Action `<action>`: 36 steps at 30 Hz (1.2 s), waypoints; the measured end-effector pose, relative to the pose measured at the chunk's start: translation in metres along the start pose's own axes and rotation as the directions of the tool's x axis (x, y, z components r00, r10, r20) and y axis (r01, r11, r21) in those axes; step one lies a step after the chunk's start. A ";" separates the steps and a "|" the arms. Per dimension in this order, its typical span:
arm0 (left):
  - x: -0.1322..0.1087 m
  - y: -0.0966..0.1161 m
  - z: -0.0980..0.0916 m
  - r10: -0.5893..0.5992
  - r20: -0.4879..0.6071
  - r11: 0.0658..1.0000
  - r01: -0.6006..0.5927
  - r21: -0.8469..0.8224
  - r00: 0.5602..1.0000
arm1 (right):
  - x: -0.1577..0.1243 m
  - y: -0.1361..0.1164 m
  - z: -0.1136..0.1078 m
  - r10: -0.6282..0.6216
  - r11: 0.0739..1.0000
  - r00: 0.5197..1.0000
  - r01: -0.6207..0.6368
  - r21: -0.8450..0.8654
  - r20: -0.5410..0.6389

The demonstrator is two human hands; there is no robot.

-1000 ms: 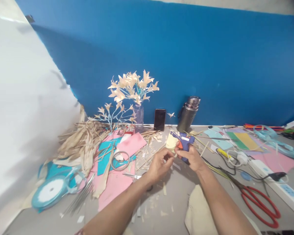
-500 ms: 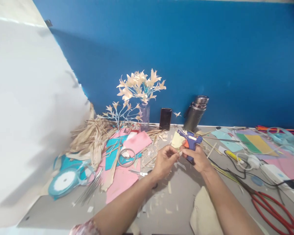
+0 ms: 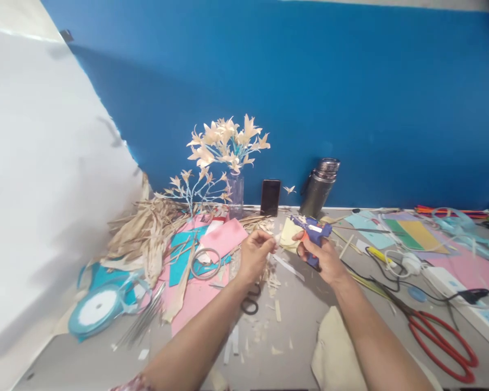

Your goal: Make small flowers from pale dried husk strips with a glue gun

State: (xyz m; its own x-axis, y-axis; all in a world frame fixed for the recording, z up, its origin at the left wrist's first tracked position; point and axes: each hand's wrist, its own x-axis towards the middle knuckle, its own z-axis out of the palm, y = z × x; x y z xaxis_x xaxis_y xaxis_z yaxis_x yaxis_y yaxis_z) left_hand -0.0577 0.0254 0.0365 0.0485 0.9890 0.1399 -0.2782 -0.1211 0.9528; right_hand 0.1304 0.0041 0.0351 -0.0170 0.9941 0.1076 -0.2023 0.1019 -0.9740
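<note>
My right hand (image 3: 324, 260) is wrapped around the handle of a blue hot glue gun (image 3: 315, 231) with an orange trigger. My left hand (image 3: 258, 255) is apart from it on the left, thumb and fingertips pinched together. A small pale scrap seems to show at those fingertips, too small to name. Beyond the glue gun lies a folded pale yellow sheet (image 3: 289, 236). A white strip (image 3: 288, 267) is on the table between my hands. Partly under my left forearm are small scissors with black handles (image 3: 250, 307).
Cream husk flowers (image 3: 228, 141) stand in a clear bottle (image 3: 236, 195), near a phone (image 3: 270, 197) and a tilted flask (image 3: 320, 187). Dried husks (image 3: 146, 228), blue ribbon (image 3: 79, 320) and wires lie left. Red-handled scissors (image 3: 444, 342), cables and a power strip (image 3: 452, 290) lie right.
My hands were together near the glue gun. My left hand has drawn away to the left, still pinched, while the right keeps hold of the glue gun. The view has shifted slightly.
</note>
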 end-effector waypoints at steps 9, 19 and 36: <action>0.007 0.008 -0.011 0.069 -0.074 0.994 -0.063 0.084 0.995 | -0.011 -0.010 0.001 0.046 0.998 0.965 -0.037 -0.043 0.258; 0.009 0.006 -0.013 0.160 -0.085 0.985 -0.153 0.086 0.984 | -0.010 -0.011 -0.001 0.047 0.994 0.965 -0.021 -0.103 0.258; 0.007 0.009 -0.013 0.218 -0.060 0.974 -0.213 0.075 0.974 | -0.008 -0.008 -0.006 0.020 0.979 0.951 0.044 -0.200 0.307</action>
State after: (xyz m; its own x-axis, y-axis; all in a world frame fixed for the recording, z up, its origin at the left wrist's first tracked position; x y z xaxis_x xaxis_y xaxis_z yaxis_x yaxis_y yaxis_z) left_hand -0.0727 0.0322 0.0421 -0.0706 0.9421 0.3279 -0.2098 -0.3354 0.9184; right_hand 0.1375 -0.0047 0.0410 -0.3209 0.9361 0.1440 -0.0027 0.1511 -0.9885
